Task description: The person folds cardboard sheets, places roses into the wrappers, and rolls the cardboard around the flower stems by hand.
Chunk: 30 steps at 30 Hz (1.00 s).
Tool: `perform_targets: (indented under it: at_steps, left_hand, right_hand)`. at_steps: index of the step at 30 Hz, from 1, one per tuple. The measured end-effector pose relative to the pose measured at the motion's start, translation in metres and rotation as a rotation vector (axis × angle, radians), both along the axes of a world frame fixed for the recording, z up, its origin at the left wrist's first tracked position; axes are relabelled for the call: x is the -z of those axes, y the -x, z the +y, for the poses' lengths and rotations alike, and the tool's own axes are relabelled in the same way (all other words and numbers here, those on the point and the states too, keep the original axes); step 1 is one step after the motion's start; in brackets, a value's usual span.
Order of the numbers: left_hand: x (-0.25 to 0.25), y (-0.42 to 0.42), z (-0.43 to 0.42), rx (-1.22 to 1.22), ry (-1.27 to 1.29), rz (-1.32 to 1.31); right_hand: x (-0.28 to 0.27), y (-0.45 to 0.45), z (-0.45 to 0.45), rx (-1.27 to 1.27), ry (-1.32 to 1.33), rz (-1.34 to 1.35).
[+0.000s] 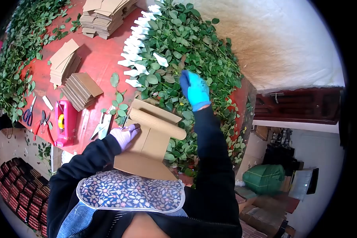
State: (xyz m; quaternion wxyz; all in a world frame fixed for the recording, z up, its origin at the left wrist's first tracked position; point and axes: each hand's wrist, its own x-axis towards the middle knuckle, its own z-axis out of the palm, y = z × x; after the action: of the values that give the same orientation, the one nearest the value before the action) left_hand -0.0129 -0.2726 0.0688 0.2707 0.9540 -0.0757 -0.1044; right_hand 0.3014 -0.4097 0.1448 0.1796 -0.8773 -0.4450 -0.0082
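My left hand (125, 136), in a lavender glove, lies at the left edge of an unfolded cardboard sheet (150, 142), its fingers bent over that edge. Across the sheet runs a roll of corrugated cardboard (158, 123). My right hand (196, 90), in a bright blue glove with a dark palm, reaches over the leafy rose stems (202, 47). Its fingers are curled, and what they hold is hidden. Close by, a single white-wrapped bud (160, 60) rests on the leaves. More white-wrapped buds (133, 50) line the left side of the pile.
On the red table (107, 55) stand stacks of cardboard pieces (82, 91), a pink tape dispenser (66, 123), scissors (29, 113) and red-handled pruners (43, 125). More foliage (16, 51) covers the far left. A whitish wall (277, 47) rises at right; a green bundle (263, 178) sits below.
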Motion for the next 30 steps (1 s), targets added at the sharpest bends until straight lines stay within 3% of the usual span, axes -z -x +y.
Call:
perform_targets:
  at_steps: [1, 4, 6, 8, 10, 13, 14, 15, 16, 17, 19, 22, 24, 30]
  left_hand:
    - [0.002, 0.001, 0.000, -0.006, 0.008, -0.024]
    - [0.001, 0.001, -0.001, -0.016, -0.004, -0.013]
    - [0.001, 0.000, -0.001, -0.018, 0.005, 0.005]
    - [0.001, 0.000, -0.001, -0.031, 0.023, 0.027]
    - [-0.001, 0.000, -0.001, -0.045, 0.050, 0.042]
    - [0.006, 0.000, -0.002, -0.057, 0.098, -0.030]
    - [0.007, 0.002, -0.001, -0.059, 0.110, -0.046]
    - [0.006, 0.003, -0.002, -0.079, 0.105, -0.073]
    - [0.012, 0.003, -0.002, -0.090, 0.107, -0.098]
    - [0.039, 0.001, -0.001, -0.057, 0.056, 0.016]
    - [0.053, -0.002, 0.008, 0.002, 0.044, 0.039]
    - [0.026, -0.004, 0.023, 0.046, 0.113, -0.114]
    - [0.030, -0.007, 0.026, 0.091, 0.173, -0.020]
    - [0.021, -0.009, 0.026, 0.096, 0.225, 0.114]
  right_hand:
    - [0.003, -0.009, 0.000, 0.001, -0.002, 0.000]
    - [0.027, -0.025, 0.002, 0.135, 0.527, 0.054]
    - [0.050, -0.038, -0.001, 0.093, 0.568, 0.037]
    - [0.028, -0.039, -0.011, 0.067, 0.369, 0.043]
    - [0.034, -0.059, -0.037, 0.005, -0.048, 0.009]
    - [-0.072, 0.011, -0.030, 0.069, -0.160, -0.153]
    - [-0.082, 0.033, -0.039, -0.028, -0.252, -0.130]
    - [-0.101, 0.064, -0.047, 0.121, -0.159, 0.506]
    - [-0.106, 0.091, -0.047, -0.110, -0.066, 0.173]
    - [-0.106, 0.114, -0.058, -0.218, 0.231, 0.281]
    - [-0.084, 0.153, -0.072, -0.406, 0.216, 0.358]
    - [-0.022, 0.181, -0.094, -0.408, 0.605, 0.677]
    - [0.025, 0.190, -0.112, -0.460, 0.471, 0.667]
    - [0.045, 0.191, -0.106, -0.459, 0.470, 0.684]
